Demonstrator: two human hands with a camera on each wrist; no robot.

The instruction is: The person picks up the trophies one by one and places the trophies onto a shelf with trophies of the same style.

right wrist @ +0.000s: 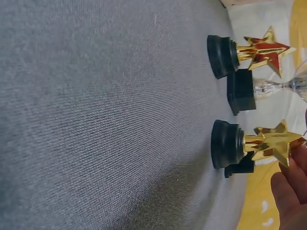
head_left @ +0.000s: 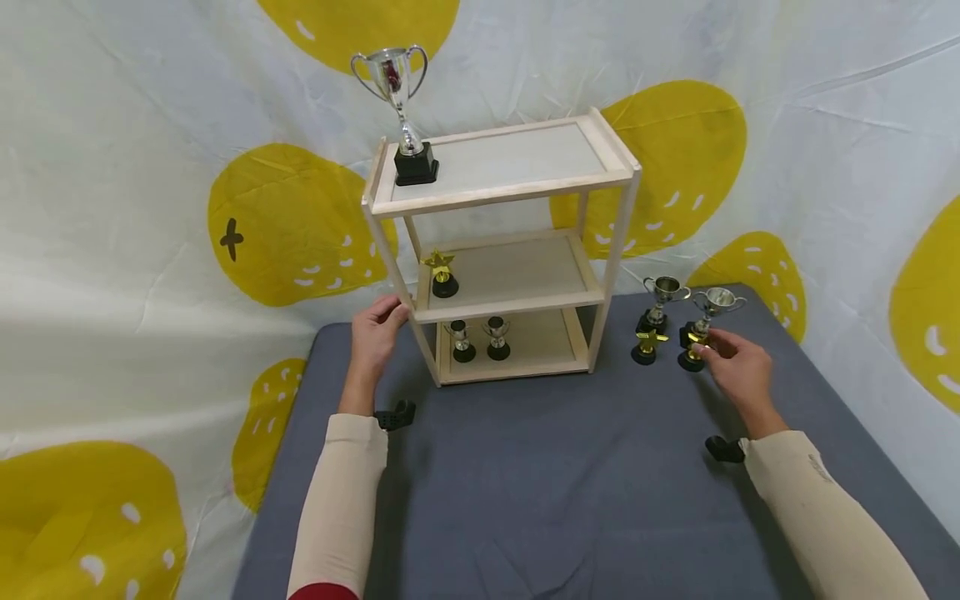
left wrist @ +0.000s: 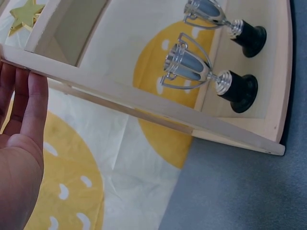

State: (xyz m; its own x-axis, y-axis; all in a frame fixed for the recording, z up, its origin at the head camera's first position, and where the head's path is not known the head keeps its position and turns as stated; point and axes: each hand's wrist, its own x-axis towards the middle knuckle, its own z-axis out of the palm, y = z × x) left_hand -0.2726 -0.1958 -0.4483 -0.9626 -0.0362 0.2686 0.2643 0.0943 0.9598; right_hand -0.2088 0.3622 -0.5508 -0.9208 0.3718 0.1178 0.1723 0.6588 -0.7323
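In the head view my left hand (head_left: 377,333) holds the left front post of a small wooden shelf (head_left: 502,304), near its middle tier; the left wrist view shows the fingers (left wrist: 34,103) against the post, tips hidden. On the right, my right hand (head_left: 741,371) pinches a gold star trophy (right wrist: 276,143) by its star, its black base upright at the cloth. A second star trophy (right wrist: 268,51) stands beside it. Behind them are two silver cup trophies, one on the left (head_left: 660,304) and one on the right (head_left: 716,304).
A tall silver cup (head_left: 401,108) stands at the top shelf's left end. The middle tier bears a gold star trophy (head_left: 442,275), the bottom tier two small silver cups (left wrist: 192,67). Grey cloth (head_left: 525,475) covers the table; a patterned curtain (head_left: 150,208) hangs behind.
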